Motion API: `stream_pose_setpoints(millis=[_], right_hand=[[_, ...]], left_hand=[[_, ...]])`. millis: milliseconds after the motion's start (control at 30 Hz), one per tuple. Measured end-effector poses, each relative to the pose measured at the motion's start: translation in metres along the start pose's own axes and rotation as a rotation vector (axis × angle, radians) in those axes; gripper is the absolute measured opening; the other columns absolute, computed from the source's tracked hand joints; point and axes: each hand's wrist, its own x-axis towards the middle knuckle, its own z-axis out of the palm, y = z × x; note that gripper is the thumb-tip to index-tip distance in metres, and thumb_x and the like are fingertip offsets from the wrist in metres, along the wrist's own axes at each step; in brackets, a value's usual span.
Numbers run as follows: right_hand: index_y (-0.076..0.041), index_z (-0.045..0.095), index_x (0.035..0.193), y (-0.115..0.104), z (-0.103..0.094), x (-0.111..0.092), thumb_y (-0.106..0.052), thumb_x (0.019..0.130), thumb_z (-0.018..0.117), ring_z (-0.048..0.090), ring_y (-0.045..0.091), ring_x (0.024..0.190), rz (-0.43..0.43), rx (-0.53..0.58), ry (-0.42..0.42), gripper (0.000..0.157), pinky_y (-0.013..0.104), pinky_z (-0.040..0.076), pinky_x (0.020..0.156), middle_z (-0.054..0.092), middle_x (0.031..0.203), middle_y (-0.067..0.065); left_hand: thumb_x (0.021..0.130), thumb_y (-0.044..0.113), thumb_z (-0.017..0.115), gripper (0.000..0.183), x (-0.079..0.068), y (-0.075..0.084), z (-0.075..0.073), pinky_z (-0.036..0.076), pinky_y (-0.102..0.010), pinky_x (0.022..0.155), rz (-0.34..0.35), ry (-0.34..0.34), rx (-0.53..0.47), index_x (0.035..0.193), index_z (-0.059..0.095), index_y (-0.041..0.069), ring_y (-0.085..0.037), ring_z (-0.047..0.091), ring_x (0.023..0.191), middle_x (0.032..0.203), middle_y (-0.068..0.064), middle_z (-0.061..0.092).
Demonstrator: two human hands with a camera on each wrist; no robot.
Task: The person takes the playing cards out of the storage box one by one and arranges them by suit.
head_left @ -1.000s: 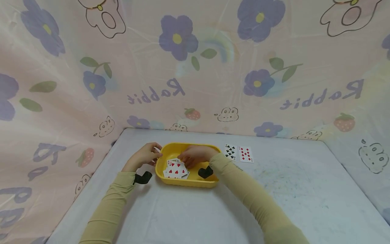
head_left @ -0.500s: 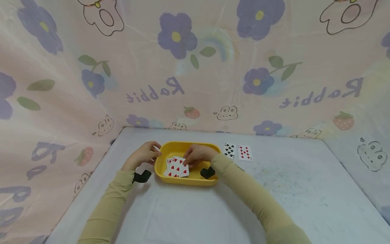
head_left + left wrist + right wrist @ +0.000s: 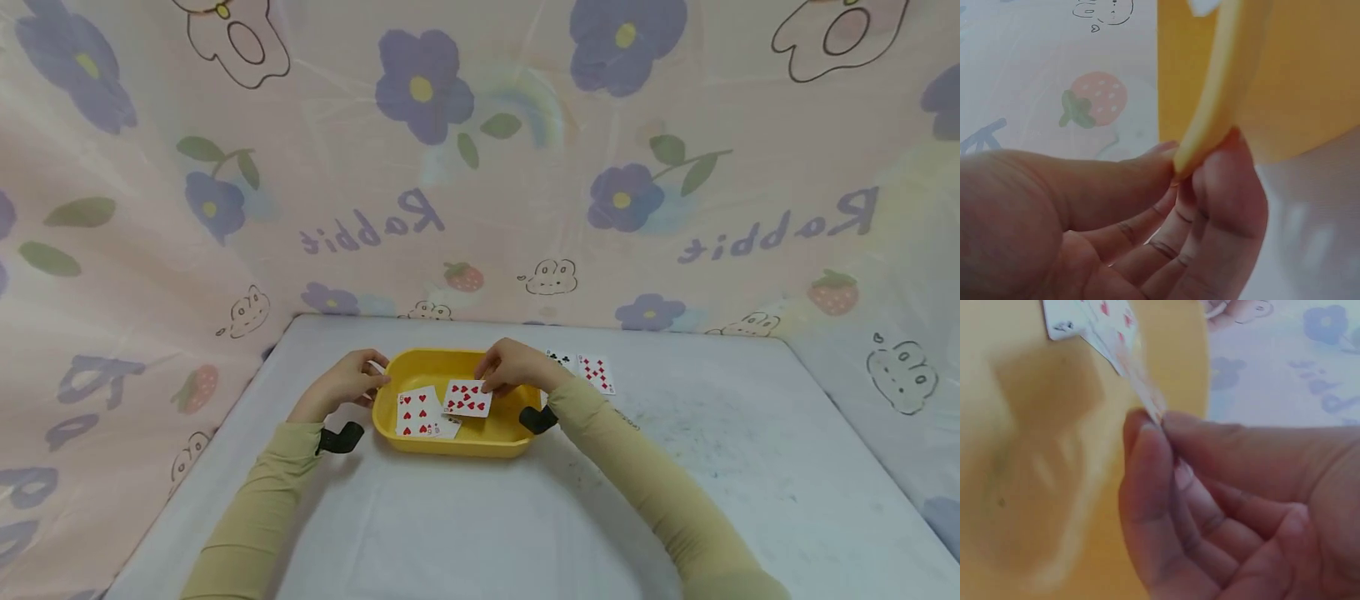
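A yellow plastic tub [image 3: 465, 447] sits on the table, a few playing cards [image 3: 417, 412] overlapping face up in its left half, a red heart card on top. My right hand [image 3: 517, 367] pinches another playing card [image 3: 467, 400], printed with red hearts, between thumb and forefinger above the tub. In the right wrist view that card [image 3: 1145, 390] appears nearly edge-on and blurred, with the tub floor below it. My left hand [image 3: 345, 385] grips the tub's left end; in the left wrist view, thumb and forefinger pinch its rim [image 3: 1219, 81].
Beyond the tub's right end, a club card [image 3: 557, 357], partly hidden by my right hand, and a diamond card [image 3: 596, 375] lie side by side on the white-covered table [image 3: 450, 525]. A patterned cloth [image 3: 510, 200] rises behind and at both sides.
My right hand has drawn one heart card off the pile, lifting it and moving right; another heart card now shows on top. My left hand keeps its hold on the rim.
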Motion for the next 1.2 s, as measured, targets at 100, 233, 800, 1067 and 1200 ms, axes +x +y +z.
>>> stream_pose_setpoints(millis=[100, 233, 800, 1067, 1200], right_hand=[[0.004, 0.066, 0.109, 0.001, -0.012, -0.006, 0.003, 0.084, 0.069, 0.067, 0.022, 0.069, -0.009, 0.007, 0.045, 0.026, 0.036, 0.057, 0.07, 0.059, 0.082, 0.011], [0.004, 0.061, 0.116, 0.006, -0.027, -0.014, 0.002, 0.086, 0.068, 0.067, 0.023, 0.072, -0.031, 0.061, 0.097, 0.031, 0.038, 0.057, 0.072, 0.056, 0.09, 0.013], [0.011, 0.044, 0.117, 0.107, -0.106, -0.089, -0.005, 0.091, 0.063, 0.064, 0.018, 0.084, -0.038, 0.271, 0.319, 0.037, 0.039, 0.054, 0.082, 0.065, 0.093, 0.009], [0.017, 0.038, 0.13, 0.166, -0.134, -0.127, -0.009, 0.093, 0.061, 0.064, 0.012, 0.081, 0.1, 0.233, 0.385, 0.05, 0.034, 0.056, 0.078, 0.066, 0.092, 0.006], [0.019, 0.038, 0.13, 0.186, -0.136, -0.132, -0.01, 0.093, 0.061, 0.061, 0.009, 0.077, 0.153, 0.211, 0.373, 0.052, 0.03, 0.055, 0.073, 0.065, 0.09, 0.004]], left_hand=[[0.096, 0.008, 0.056, 0.032, 0.0, 0.001, 0.0, 0.058, -0.038, 0.064, -0.001, -0.004, 0.006, 0.125, 0.046, -0.003, -0.022, 0.057, 0.07, 0.094, -0.017, 0.057], [0.096, 0.008, 0.056, 0.032, -0.001, 0.003, -0.001, 0.058, -0.038, 0.065, -0.009, -0.006, 0.01, 0.125, 0.047, -0.002, -0.023, 0.057, 0.072, 0.094, -0.017, 0.057], [0.096, 0.008, 0.056, 0.033, -0.003, 0.004, 0.001, 0.057, -0.035, 0.062, -0.011, 0.0, 0.017, 0.125, 0.046, -0.003, -0.023, 0.057, 0.071, 0.095, -0.017, 0.057], [0.096, 0.008, 0.057, 0.032, -0.001, 0.007, 0.001, 0.057, -0.035, 0.063, -0.023, 0.003, 0.022, 0.125, 0.046, -0.002, -0.023, 0.057, 0.073, 0.097, -0.019, 0.057], [0.096, 0.008, 0.057, 0.033, -0.002, 0.008, 0.001, 0.057, -0.035, 0.063, -0.024, -0.001, 0.025, 0.125, 0.046, -0.003, -0.023, 0.057, 0.072, 0.097, -0.019, 0.057]])
